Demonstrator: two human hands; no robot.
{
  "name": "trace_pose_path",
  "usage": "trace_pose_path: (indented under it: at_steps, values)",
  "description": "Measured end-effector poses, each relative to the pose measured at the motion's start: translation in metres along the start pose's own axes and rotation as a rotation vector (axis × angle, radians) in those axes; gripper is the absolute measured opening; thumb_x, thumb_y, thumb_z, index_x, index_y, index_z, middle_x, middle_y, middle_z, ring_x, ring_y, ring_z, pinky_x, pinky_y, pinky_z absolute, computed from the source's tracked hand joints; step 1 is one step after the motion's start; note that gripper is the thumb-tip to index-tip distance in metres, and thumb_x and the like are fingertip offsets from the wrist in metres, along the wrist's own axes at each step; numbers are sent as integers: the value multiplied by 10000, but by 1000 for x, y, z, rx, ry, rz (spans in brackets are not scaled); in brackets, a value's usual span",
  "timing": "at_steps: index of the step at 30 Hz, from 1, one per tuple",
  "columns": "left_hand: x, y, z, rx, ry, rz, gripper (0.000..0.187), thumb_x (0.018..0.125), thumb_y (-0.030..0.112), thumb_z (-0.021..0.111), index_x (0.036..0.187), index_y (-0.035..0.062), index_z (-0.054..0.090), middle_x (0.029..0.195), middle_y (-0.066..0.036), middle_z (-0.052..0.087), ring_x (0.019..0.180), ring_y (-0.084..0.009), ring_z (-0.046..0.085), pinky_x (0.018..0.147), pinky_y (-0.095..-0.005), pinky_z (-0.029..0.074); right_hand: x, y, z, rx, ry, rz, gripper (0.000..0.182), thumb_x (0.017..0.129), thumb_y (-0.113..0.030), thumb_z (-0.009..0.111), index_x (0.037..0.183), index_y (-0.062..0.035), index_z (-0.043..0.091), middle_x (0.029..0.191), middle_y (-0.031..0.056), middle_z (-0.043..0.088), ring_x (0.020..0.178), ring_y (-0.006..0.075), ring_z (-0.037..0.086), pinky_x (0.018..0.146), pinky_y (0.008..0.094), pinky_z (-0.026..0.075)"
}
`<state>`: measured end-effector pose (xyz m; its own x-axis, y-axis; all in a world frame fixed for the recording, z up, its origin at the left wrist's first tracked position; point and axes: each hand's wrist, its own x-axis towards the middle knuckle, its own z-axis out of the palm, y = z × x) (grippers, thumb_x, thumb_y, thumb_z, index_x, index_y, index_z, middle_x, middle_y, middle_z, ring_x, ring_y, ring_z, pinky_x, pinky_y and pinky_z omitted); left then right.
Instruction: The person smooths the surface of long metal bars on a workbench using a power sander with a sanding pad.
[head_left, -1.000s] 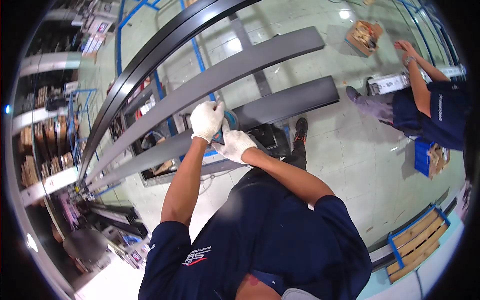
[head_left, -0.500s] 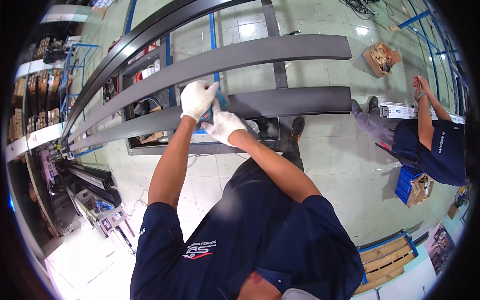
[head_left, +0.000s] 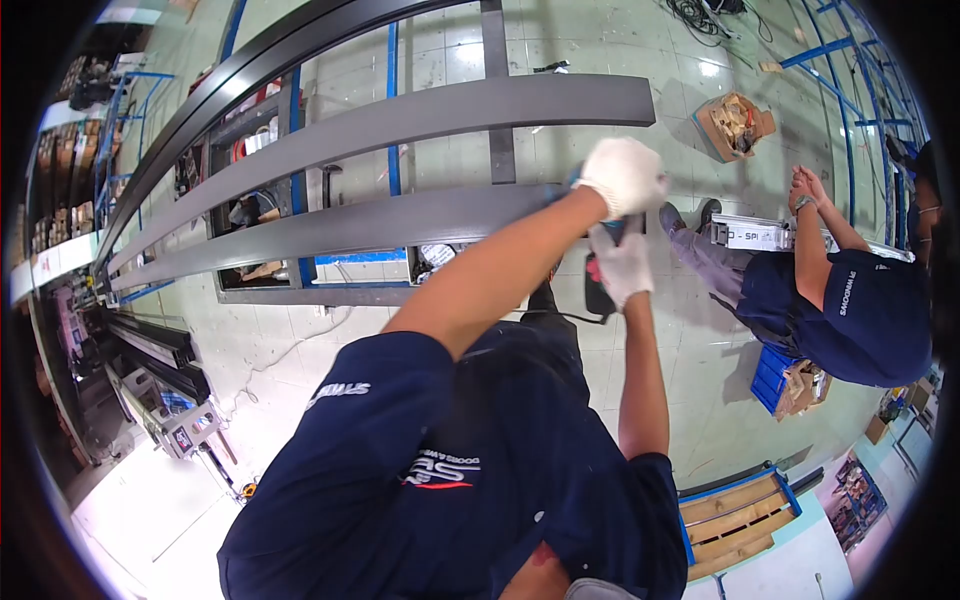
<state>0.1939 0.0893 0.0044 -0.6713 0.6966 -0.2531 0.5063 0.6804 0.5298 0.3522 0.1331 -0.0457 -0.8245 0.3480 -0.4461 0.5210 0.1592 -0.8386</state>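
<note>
A dark grey metal bar [head_left: 400, 228] runs across in front of me as part of a long frame. At its right end my left hand [head_left: 622, 180], in a white glove, is curled over the head of a power tool. Just below, my gloved right hand [head_left: 625, 265] wraps around the body of the same teal and black power tool [head_left: 598, 290], which has a red patch and a cord. Both gloves are blurred, and they hide most of the tool and the bar's end.
A second grey bar [head_left: 400, 120] lies parallel beyond. Underneath is a rack with trays of tools [head_left: 258, 215]. To the right a co-worker [head_left: 840, 310] sits near a cardboard box [head_left: 735, 128] and a blue crate [head_left: 770, 378]. A pale cable [head_left: 290, 358] crosses the tiled floor.
Both my hands have moved right with the power tool, from the middle of the near bar to its right end. My left arm now reaches across my body. The view has shifted slightly.
</note>
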Motion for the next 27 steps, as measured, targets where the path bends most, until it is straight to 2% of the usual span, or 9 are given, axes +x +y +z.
trace_pose_path:
  at_steps: [1, 6, 9, 11, 13, 15, 18, 26, 27]
  values:
    - [10, 13, 9, 0, 16, 35, 435, 968, 406, 641, 955, 43, 879, 952, -240, 827, 970, -411, 824, 905, -535, 639, 17, 45, -18, -106, 13, -23, 644, 1042, -303, 789, 1537, -4, 506, 961, 204, 801, 675, 281, 771, 614, 472, 598]
    - [36, 38, 40, 0, 75, 128, 401, 947, 397, 676, 976, 58, 891, 987, -216, 841, 997, -413, 818, 911, -535, 622, 2, 10, -56, 131, 39, 198, 545, 1049, -173, 770, 1500, 37, 546, 836, 100, 743, 607, 181, 729, 498, 359, 551]
    - [26, 22, 33, -8, 70, 106, 446, 995, 416, 650, 952, 31, 872, 959, -241, 826, 977, -428, 815, 924, -545, 638, -2, -1, -42, -49, 50, 155, 590, 1038, -205, 787, 1510, 46, 538, 850, 138, 765, 612, 201, 743, 522, 393, 566]
    - [8, -1, 25, -10, 94, 80, 446, 1004, 410, 640, 953, 31, 871, 951, -244, 822, 974, -425, 815, 918, -544, 639, -2, -12, -21, -229, 20, 110, 675, 1002, -271, 829, 1501, 73, 532, 906, 217, 814, 731, 320, 822, 657, 454, 624]
    - [-15, -30, 11, 6, 102, 38, 442, 1015, 403, 631, 953, 38, 872, 947, -240, 820, 979, -418, 815, 913, -542, 641, 1, -22, 8, -392, 7, 37, 791, 930, -420, 887, 1437, 113, 597, 1067, 326, 817, 1114, 471, 800, 905, 512, 631]
    - [-44, -65, -6, 44, 85, -20, 434, 1028, 396, 623, 953, 52, 875, 946, -230, 820, 992, -407, 813, 911, -541, 642, -3, -42, 47, -543, 16, -169, 764, 915, -403, 912, 1367, 145, 630, 967, 308, 819, 900, 442, 840, 776, 502, 639]
    - [-96, -126, -28, 43, 161, -71, 391, 1035, 398, 658, 893, 109, 880, 907, -184, 816, 957, -405, 790, 902, -535, 640, -16, -76, 114, -595, -101, -168, 591, 889, -474, 906, 1071, 78, 795, 975, 327, 789, 1022, 500, 782, 853, 553, 633]
    - [-244, -288, -76, 81, 400, -318, 404, 1027, 411, 694, 824, 95, 842, 886, -177, 796, 933, -394, 763, 885, -547, 603, -47, -98, 321, -576, -350, -276, 490, 889, -462, 856, 1076, -10, 814, 964, 261, 815, 971, 472, 800, 883, 564, 644]
    - [-262, -304, -88, 78, 379, -370, 397, 1020, 421, 700, 857, 95, 856, 896, -179, 797, 957, -393, 769, 883, -543, 608, -53, -113, 342, -602, -398, -282, 553, 905, -458, 841, 1181, 17, 773, 989, 273, 814, 988, 475, 802, 906, 557, 646]
